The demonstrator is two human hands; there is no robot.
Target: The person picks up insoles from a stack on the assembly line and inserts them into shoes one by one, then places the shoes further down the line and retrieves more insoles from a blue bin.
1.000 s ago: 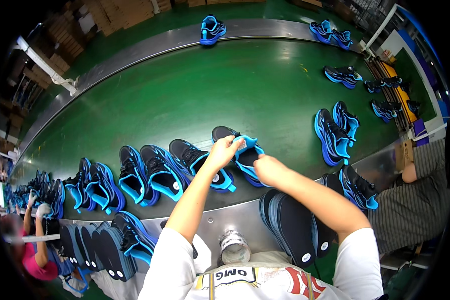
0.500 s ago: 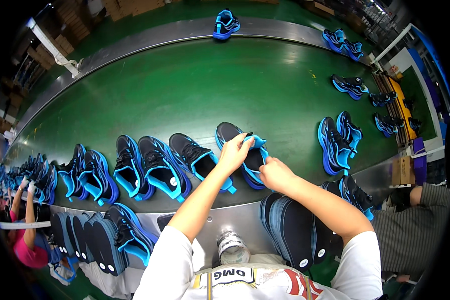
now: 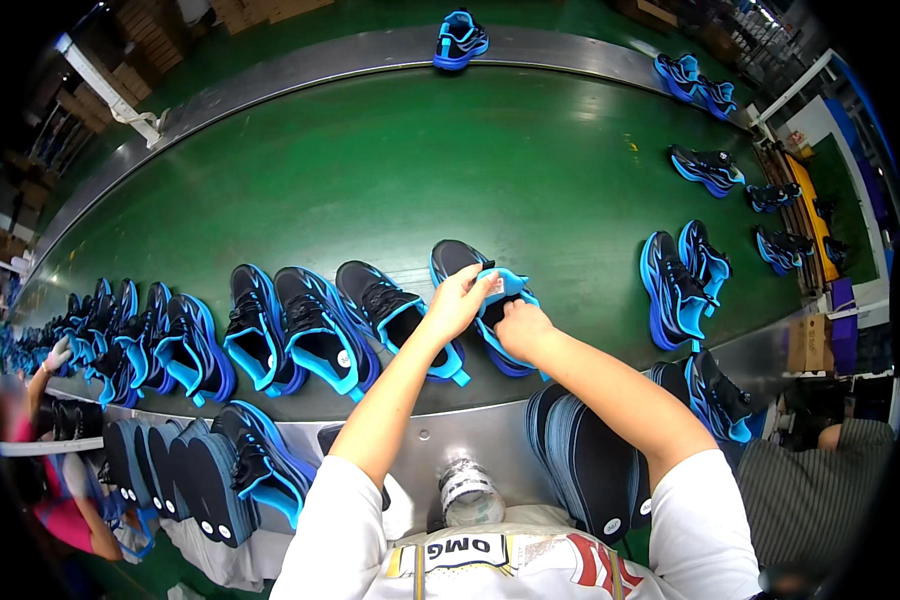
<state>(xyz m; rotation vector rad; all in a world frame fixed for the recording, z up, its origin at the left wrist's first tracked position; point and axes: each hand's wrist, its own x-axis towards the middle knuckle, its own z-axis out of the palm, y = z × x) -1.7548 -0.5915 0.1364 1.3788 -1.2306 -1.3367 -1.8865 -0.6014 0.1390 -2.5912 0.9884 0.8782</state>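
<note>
A black and blue sneaker (image 3: 454,259) lies on the green belt in front of me, toe pointing away. My left hand (image 3: 457,303) is closed on its light blue tongue (image 3: 506,284), pulling it up at the opening. My right hand (image 3: 523,328) dips into the shoe's opening with curled fingers. Its fingertips are hidden inside, and whatever they pinch does not show. Just left of this shoe stands another sneaker (image 3: 375,295), apart from both hands.
More sneakers (image 3: 312,320) line the belt to the left; a pair (image 3: 667,285) stands to the right. On the metal ledge (image 3: 424,420) are stacks of dark insoles (image 3: 592,455), a sneaker (image 3: 260,460) and a roll of tape (image 3: 470,490). Co-workers sit left and right.
My right hand has moved from the shoe's collar edge inward and slightly left, into the opening. My left hand stays at the tongue. A co-worker's arms at the far left have shifted.
</note>
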